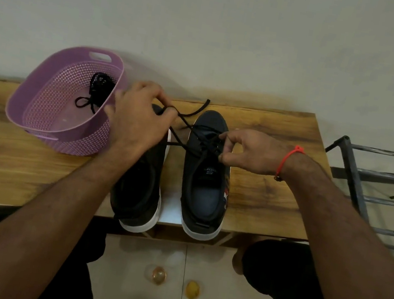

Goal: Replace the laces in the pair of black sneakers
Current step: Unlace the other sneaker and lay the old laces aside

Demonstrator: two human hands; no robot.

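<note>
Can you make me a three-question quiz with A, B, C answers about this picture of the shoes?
1. Where is the spare bundle of laces?
A. in the basket
B. on the floor
C. inside a shoe

2. What colour is the basket?
A. green
B. purple
C. white

3. What is the left hand doing?
A. resting flat
B. lifting the basket
C. pinching a lace

Answers: 1 A, the black bundle lies inside the basket. 2 B, its mesh wall is purple. 3 C, its fingers pinch the lace that runs to the right shoe, where the right hand works too.
</note>
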